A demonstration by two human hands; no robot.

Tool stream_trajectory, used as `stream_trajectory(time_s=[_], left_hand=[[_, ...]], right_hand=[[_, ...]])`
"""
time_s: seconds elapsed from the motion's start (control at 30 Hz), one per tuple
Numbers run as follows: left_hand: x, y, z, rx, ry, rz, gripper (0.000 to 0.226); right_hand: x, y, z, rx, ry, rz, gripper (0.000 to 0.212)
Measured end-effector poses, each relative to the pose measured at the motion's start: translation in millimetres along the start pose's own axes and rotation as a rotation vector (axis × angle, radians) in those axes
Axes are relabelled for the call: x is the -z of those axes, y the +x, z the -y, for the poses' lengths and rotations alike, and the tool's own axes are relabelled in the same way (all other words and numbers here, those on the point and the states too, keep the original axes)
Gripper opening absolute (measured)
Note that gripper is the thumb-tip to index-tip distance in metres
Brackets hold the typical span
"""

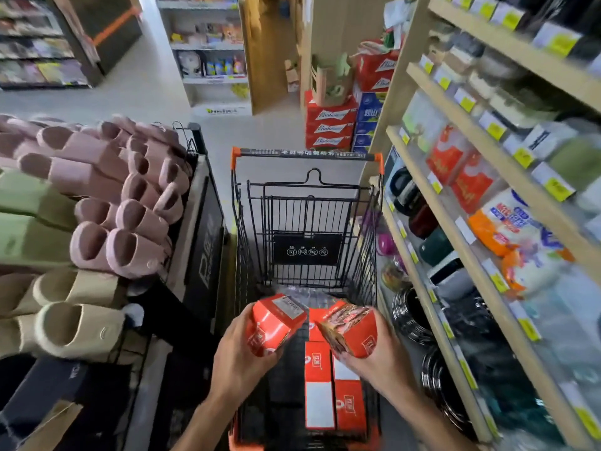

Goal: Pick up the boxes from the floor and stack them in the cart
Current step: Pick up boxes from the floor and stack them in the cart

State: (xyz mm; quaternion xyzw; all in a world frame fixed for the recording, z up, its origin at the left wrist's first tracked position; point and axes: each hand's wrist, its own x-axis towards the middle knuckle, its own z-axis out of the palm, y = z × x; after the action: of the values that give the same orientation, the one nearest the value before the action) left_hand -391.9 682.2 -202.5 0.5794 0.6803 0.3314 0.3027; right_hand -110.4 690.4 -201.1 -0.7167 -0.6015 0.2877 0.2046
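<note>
A: Left hand [240, 356]?

B: At 7 o'clock from frame centre, over the near end of the cart [247, 222]. Fingers wrapped round a red box [276, 323], grasping it from below and the side. Box tilted, its label face turned up toward 1 o'clock.

A: Right hand [374, 362]?

B: At 5 o'clock. Fingers clasped round a second box [349, 330], also red, with a printed picture on its upper face. Tilted too, leaning toward 11 o'clock. The two boxes sit close, near corners almost meeting; touching or not, cannot tell.

A: Anything in the cart?

B: Two packed boxes [331, 392] lie flat, side by side, on the basket floor at 6 o'clock, right of the cart's middle, long sides touching. Red and white panels face up. Both held boxes hover above their far ends. Something clear and plastic-wrapped lies just past them at 12 o'clock; too blurred to name.

A: Cart itself?

B: Black wire, orange corners, handle bar at the far end, 12 o'clock. Child-seat flap upright inside.

A: Surroundings?

B: Slippers [130, 222] in pink, green and beige racked at 9 o'clock. Shelves [455, 255] of packaged goods at 3 o'clock, yellow price tags along the edges. Stacked red cases [330, 128] on the floor at 12 o'clock, beyond the cart.
</note>
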Motion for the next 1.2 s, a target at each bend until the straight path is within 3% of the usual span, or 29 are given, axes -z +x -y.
stream_trajectory(time_s=[0.47,0.9,1.2], left_hand=[[-57,136,78,0.040,-0.014,0.244,0.097],[-115,175,124,0.097,0.010,0.258,0.099],[-141,176,155,0.127,-0.029,0.267,0.100]], right_hand=[[-64,100,-7,-0.310,-0.130,-0.070,0.115],[-149,269,-62,-0.342,-0.107,-0.131,0.107],[-237,307,-137,-0.619,-0.173,-0.062,0.107]])
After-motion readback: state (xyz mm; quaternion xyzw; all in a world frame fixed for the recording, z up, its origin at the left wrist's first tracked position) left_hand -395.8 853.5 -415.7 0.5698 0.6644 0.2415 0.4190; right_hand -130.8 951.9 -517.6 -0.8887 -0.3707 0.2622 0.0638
